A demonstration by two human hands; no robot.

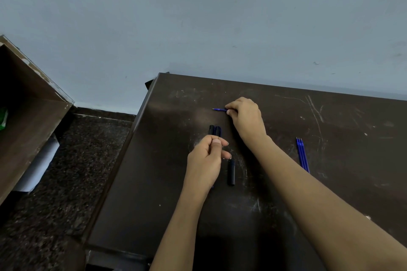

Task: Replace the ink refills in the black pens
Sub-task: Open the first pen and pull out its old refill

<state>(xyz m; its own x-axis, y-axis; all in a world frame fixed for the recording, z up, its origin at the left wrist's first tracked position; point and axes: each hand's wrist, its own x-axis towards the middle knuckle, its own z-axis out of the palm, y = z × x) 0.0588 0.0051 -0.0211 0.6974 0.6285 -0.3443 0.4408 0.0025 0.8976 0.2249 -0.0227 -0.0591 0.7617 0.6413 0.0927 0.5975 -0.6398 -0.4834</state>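
Observation:
My left hand [207,160] is closed around black pens [215,130], whose dark ends stick out above my fingers. My right hand [246,116] pinches a blue ink refill [219,109] further back on the dark table [330,121]; its tip points left. A black pen part [231,172] lies on the table just right of my left hand. A few blue refills [302,154] lie side by side to the right, beyond my right forearm.
The table's left edge drops to a dark speckled floor [66,171]. A brown wooden cabinet [28,112] stands at the far left with a pale sheet beneath it. A blue-grey wall [198,17] runs behind the table.

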